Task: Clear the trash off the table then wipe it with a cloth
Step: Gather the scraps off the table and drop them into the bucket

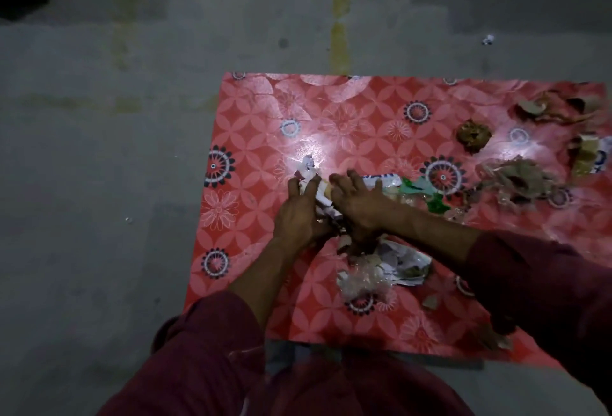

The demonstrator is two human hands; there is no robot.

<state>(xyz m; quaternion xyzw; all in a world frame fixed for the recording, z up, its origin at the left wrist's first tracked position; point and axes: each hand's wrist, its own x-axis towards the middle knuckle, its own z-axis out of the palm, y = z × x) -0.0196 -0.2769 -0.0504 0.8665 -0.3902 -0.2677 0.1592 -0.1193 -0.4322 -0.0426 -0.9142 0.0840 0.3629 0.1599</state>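
Observation:
A low table with a red flowered cover (251, 137) carries scattered trash. My left hand (303, 208) and my right hand (359, 200) lie side by side over a heap of crumpled white paper scraps (308, 170), fingers curled around it from both sides. Just below my wrists sits a clump of clear plastic and torn wrappers (384, 270). Green wrapper bits (427, 193) lie right of my right hand. No cloth is visible.
More trash lies at the table's right: a brown crumpled ball (473, 135), a grey-brown tangled mass (520, 183), dry peels (556, 107) at the far corner, a torn carton (589, 157). Grey concrete floor (99, 150) surrounds the table; a white scrap (487, 39) lies on it.

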